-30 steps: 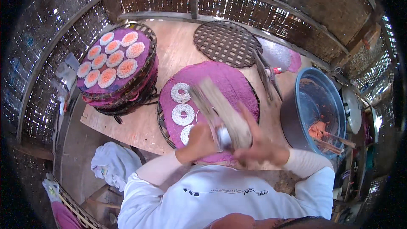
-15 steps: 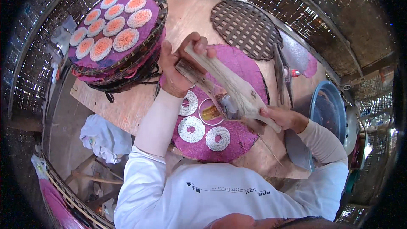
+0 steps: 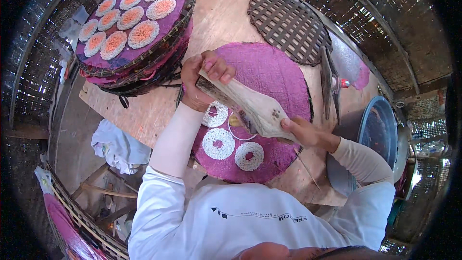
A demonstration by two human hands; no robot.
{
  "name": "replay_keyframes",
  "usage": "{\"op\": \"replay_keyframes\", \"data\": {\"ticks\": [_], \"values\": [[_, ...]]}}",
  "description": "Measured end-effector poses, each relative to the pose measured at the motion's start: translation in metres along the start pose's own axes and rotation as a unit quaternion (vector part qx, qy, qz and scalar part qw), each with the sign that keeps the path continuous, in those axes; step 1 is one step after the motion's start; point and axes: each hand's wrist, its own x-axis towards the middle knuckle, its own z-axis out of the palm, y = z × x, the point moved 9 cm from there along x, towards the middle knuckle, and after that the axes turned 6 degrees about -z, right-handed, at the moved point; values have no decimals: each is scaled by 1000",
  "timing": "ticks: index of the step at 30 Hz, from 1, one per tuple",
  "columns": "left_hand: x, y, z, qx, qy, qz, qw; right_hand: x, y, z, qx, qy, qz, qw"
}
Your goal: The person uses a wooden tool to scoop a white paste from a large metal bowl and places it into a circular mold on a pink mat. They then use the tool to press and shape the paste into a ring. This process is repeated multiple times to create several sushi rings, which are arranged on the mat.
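Observation:
A two-armed wooden hand press (image 3: 262,107) is held slantwise over a round purple cloth (image 3: 284,79). My left hand (image 3: 209,74) wraps round its upper left end, the fingers curled over both arms. At the lower right end my right hand (image 3: 310,132) is closed on the wood, thumb on top. Below the press lie white lacy rings made of strands, among them a near-left ring (image 3: 218,143) and a ring (image 3: 249,156) beside it. A thin white hoop (image 3: 244,138) lies partly hidden under the press, round something yellowish.
Stacked woven trays (image 3: 144,74) with purple cloth stand at the left, topped with orange-and-white strand discs (image 3: 143,34). A dark lattice tray (image 3: 287,24) lies at the back. On the right is a blue-grey tub (image 3: 378,125); a thin stick (image 3: 309,172) lies nearer. A white cloth (image 3: 119,147) hangs left.
The two arms of the press have come together, and the gap between them has mostly vanished. My left hand has shifted slightly down and closed further; my right hand has moved slightly left.

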Motion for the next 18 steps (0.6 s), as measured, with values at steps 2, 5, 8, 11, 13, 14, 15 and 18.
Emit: {"op": "replay_keyframes", "data": {"ticks": [2,5,8,11,13,14,15,18], "values": [[-1,-2,2,-10,-2,-7,1000,-3,-5,3,-8,-11,6,1000],[-9,-2,-15,36,84,-9,996,-9,-13,4,-6,-24,29,999],[-14,-12,-17,28,143,-11,989,-16,-10,-2,-13,0,48,999],[-16,-22,-23,-1,152,-3,988,-24,-6,-13,-70,3,82,994],[-15,-28,-31,-10,152,-11,988,-31,-7,-22,-101,8,106,989],[-13,-30,-33,-15,151,-15,988,-34,-8,-26,-108,16,114,987],[-11,-33,-33,-40,149,-15,988,-36,-8,-29,-115,23,122,986],[-3,-35,-33,-83,137,-5,987,-35,-17,-40,-160,50,97,981]]}}
